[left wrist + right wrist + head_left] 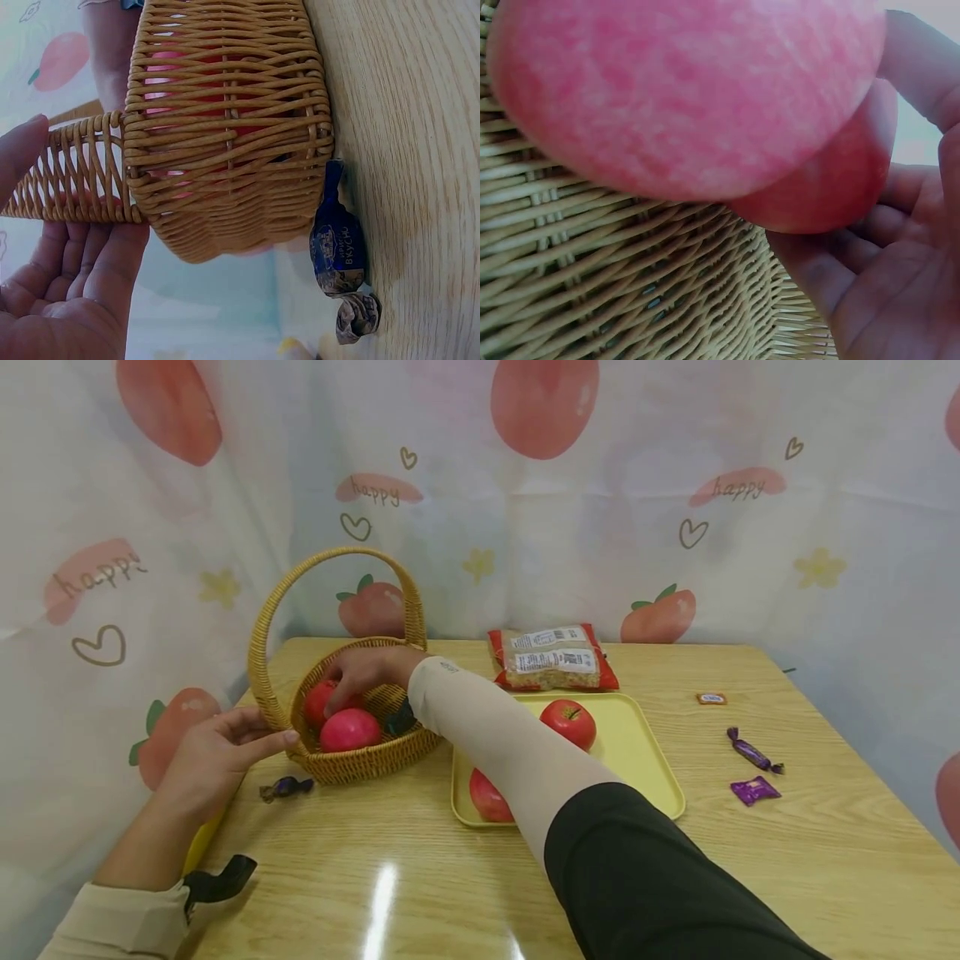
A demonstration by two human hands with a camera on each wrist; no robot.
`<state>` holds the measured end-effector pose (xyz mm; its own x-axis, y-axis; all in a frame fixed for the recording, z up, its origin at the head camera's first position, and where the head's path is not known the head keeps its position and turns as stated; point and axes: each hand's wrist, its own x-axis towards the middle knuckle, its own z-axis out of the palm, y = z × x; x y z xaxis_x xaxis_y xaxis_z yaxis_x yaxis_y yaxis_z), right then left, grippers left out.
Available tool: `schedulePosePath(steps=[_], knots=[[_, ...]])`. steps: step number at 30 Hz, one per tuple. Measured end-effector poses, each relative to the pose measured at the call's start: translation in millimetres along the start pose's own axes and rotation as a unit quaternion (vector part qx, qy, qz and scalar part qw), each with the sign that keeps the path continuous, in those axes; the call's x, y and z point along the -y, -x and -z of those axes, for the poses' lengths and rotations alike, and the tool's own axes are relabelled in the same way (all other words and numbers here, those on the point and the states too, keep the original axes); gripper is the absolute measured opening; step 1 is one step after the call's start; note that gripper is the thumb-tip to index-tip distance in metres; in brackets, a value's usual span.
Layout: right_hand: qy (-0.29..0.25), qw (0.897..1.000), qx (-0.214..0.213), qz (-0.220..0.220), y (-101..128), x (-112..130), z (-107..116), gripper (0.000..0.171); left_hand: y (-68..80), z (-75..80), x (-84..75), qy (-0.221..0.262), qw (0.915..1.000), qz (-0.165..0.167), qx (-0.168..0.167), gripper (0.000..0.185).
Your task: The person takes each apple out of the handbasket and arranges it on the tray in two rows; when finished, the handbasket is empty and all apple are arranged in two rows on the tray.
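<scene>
I count two apples in the basket (pixel 360 756), centre left; my right hand (pixel 371 670) cups the rear apple (pixel 318 700), while my left hand (pixel 217 752), fingers released, touches the rim. Two more apples lie on the tray (pixel 645 768).

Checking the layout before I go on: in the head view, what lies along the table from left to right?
Left hand → dark wrapped candy → wicker basket → yellow tray → small orange packet → purple wrapped candy.
</scene>
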<state>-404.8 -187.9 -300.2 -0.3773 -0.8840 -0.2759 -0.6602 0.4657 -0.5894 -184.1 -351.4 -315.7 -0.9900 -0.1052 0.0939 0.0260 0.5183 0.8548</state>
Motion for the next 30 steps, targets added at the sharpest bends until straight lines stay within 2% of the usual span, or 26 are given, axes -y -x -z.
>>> schedulePosePath(steps=[8, 13, 21, 30], knots=[[0.043, 0.999, -0.015, 0.005, -1, -2, -1, 0.036, -0.3, -3.8, -2.9, -0.001, 1.0000, -0.004, -0.003, 0.051], [0.045, 0.998, -0.030, -0.006, 2, 0, 1, 0.038, -1.0, -5.0, -3.0, 0.004, 1.0000, -0.009, 0.000, 0.047], [0.041, 0.997, -0.069, 0.001, 10, 4, 7, 0.041, -1.3, -1.2, -0.8, -0.012, 0.9999, 0.008, 0.000, 0.050], [0.036, 0.993, -0.108, 0.000, 20, 3, 13, 0.058, -0.9, 1.0, 1.0, -0.015, 0.9998, 0.013, -0.002, 0.047]])
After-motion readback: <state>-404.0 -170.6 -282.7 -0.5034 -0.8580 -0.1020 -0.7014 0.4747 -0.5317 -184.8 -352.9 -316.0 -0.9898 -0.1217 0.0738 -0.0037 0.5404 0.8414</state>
